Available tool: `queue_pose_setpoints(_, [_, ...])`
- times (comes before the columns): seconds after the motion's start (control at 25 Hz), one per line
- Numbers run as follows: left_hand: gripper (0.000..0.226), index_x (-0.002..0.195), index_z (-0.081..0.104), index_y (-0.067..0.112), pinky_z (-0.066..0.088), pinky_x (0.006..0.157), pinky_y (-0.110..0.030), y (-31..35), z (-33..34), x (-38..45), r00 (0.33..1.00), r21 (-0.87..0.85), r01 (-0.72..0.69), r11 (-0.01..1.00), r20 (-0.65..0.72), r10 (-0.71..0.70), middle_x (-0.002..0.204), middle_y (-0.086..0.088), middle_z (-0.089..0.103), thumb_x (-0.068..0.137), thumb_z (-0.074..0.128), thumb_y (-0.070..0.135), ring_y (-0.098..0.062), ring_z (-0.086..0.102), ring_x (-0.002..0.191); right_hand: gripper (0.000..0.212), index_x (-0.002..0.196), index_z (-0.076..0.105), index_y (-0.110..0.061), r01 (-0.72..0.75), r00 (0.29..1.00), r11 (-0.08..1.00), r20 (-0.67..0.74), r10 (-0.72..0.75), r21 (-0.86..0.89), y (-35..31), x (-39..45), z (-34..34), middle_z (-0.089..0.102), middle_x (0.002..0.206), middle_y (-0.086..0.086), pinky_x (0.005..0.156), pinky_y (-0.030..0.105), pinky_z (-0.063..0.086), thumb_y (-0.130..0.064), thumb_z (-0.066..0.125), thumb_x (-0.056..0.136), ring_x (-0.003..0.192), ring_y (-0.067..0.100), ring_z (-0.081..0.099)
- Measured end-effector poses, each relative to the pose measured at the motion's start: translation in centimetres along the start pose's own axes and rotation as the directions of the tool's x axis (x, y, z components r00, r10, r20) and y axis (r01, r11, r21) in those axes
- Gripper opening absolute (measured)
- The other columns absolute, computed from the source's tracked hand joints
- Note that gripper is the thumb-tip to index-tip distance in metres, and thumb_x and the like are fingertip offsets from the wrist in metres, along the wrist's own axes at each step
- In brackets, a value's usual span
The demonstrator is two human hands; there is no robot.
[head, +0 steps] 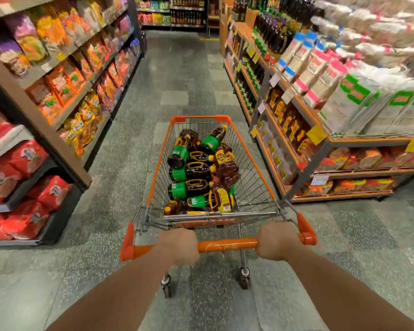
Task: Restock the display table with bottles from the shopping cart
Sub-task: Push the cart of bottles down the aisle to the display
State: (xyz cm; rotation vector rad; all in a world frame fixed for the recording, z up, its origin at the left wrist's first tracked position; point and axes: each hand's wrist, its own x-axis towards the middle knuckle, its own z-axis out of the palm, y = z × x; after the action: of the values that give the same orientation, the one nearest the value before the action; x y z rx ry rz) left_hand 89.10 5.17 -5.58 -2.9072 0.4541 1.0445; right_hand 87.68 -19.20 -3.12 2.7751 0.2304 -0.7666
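Observation:
An orange-framed wire shopping cart stands in the aisle straight ahead of me. Several dark bottles with green or yellow labels lie heaped on their sides in its basket. My left hand grips the left part of the orange handle bar. Over on the bar's right end, my right hand is closed around it. Both forearms reach in from the bottom edge. No display table can be told apart from the shelving in view.
Shelves of orange, yellow and red snack bags line the left. On the right, a wooden shelf unit holds white packs, dark bottles and bread. The grey tiled floor of the aisle runs ahead to more shelves at the far end.

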Motion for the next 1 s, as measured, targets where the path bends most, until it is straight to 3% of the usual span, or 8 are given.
queue_pose_setpoints(0.08, [0.011, 0.087, 0.06, 0.021, 0.047, 0.062, -0.032, -2.3, -3.3, 3.5, 1.0, 0.004, 0.001, 1.0, 0.014, -0.001, 0.075, 0.004, 0.057, 0.082, 0.057, 0.03, -0.014, 0.056, 0.067, 0.024, 0.087, 0.062, -0.02, 0.002, 1.0, 1.0, -0.009, -0.002, -0.005, 0.2, 4.7, -2.4, 0.064, 0.085, -0.004, 0.066, 0.029, 0.046, -0.037, 0.047, 0.079, 0.074, 0.018, 0.058])
queue_pose_setpoints(0.24, [0.01, 0.077, 0.058, 0.023, 0.053, 0.068, -0.032, -6.9, -10.0, 11.4, 0.999, 0.008, 0.031, 0.999, 0.007, -0.031, 0.076, 0.003, 0.059, 0.081, 0.056, 0.032, -0.017, 0.06, 0.071, 0.017, 0.075, 0.058, -0.02, 0.002, 1.0, 0.999, -0.022, -0.002, 0.037, 1.3, 14.6, -7.5, 0.06, 0.075, -0.005, 0.063, 0.028, 0.046, -0.033, 0.049, 0.078, 0.068, 0.018, 0.058])
queue_pose_setpoints(0.4, [0.012, 0.079, 0.06, 0.021, 0.046, 0.059, -0.03, -11.0, -17.0, 19.6, 0.998, 0.032, 0.066, 0.997, -0.018, -0.066, 0.073, 0.003, 0.057, 0.079, 0.056, 0.033, -0.017, 0.058, 0.067, 0.017, 0.076, 0.061, -0.019, 0.031, 0.999, 0.999, -0.023, -0.03, 0.044, 2.9, 24.9, -13.5, 0.061, 0.072, -0.005, 0.059, 0.027, 0.045, -0.029, 0.048, 0.075, 0.064, 0.017, 0.058])
queue_pose_setpoints(0.68, [0.015, 0.082, 0.06, 0.018, 0.048, 0.062, -0.031, -17.8, -29.1, 32.4, 0.996, 0.033, 0.082, 0.996, -0.043, -0.08, 0.074, 0.003, 0.057, 0.079, 0.056, 0.033, -0.019, 0.059, 0.071, 0.014, 0.08, 0.06, -0.02, 0.081, 0.994, 0.996, -0.075, -0.079, 0.025, 5.3, 40.9, -24.0, 0.067, 0.087, 0.0, 0.075, 0.033, 0.053, -0.028, 0.048, 0.079, 0.083, 0.021, 0.065])
queue_pose_setpoints(0.88, [0.016, 0.08, 0.056, 0.021, 0.054, 0.07, -0.033, -23.3, -36.7, 42.6, 0.996, 0.018, 0.075, 0.997, -0.059, -0.074, 0.077, 0.003, 0.058, 0.078, 0.053, 0.037, -0.019, 0.061, 0.072, 0.016, 0.064, 0.051, -0.018, 0.07, 0.997, 0.997, -0.027, -0.069, 0.024, 7.1, 53.3, -30.6, 0.055, 0.066, -0.005, 0.07, 0.032, 0.053, -0.027, 0.046, 0.076, 0.071, 0.019, 0.062])
queue_pose_setpoints(1.0, [0.017, 0.075, 0.057, 0.022, 0.056, 0.069, -0.034, -27.0, -42.2, 49.2, 0.997, 0.027, 0.058, 0.998, -0.053, -0.056, 0.075, 0.003, 0.059, 0.077, 0.052, 0.038, -0.019, 0.061, 0.069, 0.014, 0.065, 0.054, -0.018, 0.044, 0.999, 0.998, -0.026, -0.043, 0.05, 7.9, 61.1, -35.3, 0.057, 0.068, -0.004, 0.071, 0.032, 0.054, -0.026, 0.047, 0.074, 0.073, 0.021, 0.064])
